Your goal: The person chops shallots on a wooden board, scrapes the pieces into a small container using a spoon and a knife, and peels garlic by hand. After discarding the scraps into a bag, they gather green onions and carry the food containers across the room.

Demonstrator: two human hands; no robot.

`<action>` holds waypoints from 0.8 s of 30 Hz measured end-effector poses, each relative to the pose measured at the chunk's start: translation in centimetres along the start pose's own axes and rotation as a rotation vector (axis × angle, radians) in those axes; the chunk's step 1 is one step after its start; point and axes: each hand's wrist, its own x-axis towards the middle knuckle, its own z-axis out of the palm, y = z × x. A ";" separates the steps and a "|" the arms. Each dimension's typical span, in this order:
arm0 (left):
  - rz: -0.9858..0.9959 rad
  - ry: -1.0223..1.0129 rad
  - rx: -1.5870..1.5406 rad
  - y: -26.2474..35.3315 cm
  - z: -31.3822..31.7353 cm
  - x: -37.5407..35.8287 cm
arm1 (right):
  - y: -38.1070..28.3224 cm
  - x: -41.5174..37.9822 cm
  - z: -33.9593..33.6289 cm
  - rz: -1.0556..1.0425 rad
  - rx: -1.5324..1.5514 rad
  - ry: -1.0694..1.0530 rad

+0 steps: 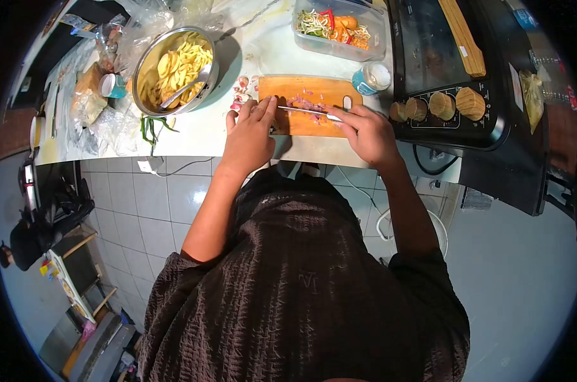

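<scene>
A knife (303, 111) lies across the wooden cutting board (334, 91), its blade pointing left over finely chopped reddish onion (306, 103). My right hand (368, 132) grips its pale handle at the board's right side. At the board's left end, my left hand (250, 135) lies with fingers stretched forward, fingertips right beside the blade's tip. Onion skins and trimmings (240, 95) are scattered on the counter just beyond my left fingers. Part of the board's left side is hidden under that hand.
A metal bowl (137, 81) of sliced yellow pieces with a spoon stands left, green chillies (149, 129) below it. A plastic container (311, 45) of vegetables and a small tub (363, 81) are behind the board. A black oven (498, 130) borders the right; plastic bags (107, 127) lie left.
</scene>
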 end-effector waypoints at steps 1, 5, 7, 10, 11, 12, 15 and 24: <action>0.005 -0.002 0.001 0.1 0.1 -0.2 | 0.0 -0.1 -0.1 -0.006 0.009 0.002; 0.011 -0.020 -0.018 0.7 1.2 -1.9 | 0.0 -1.7 0.2 -0.025 0.035 -0.025; 0.020 -0.005 0.008 0.7 2.1 -1.7 | 0.8 -2.0 0.8 0.002 0.046 -0.046; 0.017 -0.037 0.044 1.3 2.1 -1.7 | 1.9 -2.7 2.2 0.020 0.059 -0.046; 0.004 -0.080 0.057 1.5 1.8 -1.5 | 2.3 -2.7 2.5 0.006 0.060 -0.022; 0.002 -0.075 0.061 1.6 2.0 -1.4 | 2.4 -2.6 2.5 0.001 0.060 -0.019; 0.011 -0.040 0.098 1.6 2.3 -1.6 | 2.5 -2.8 2.6 0.020 0.075 -0.010; 0.010 -0.105 0.024 1.5 1.9 -0.9 | 2.7 -2.4 1.5 0.004 -0.024 -0.039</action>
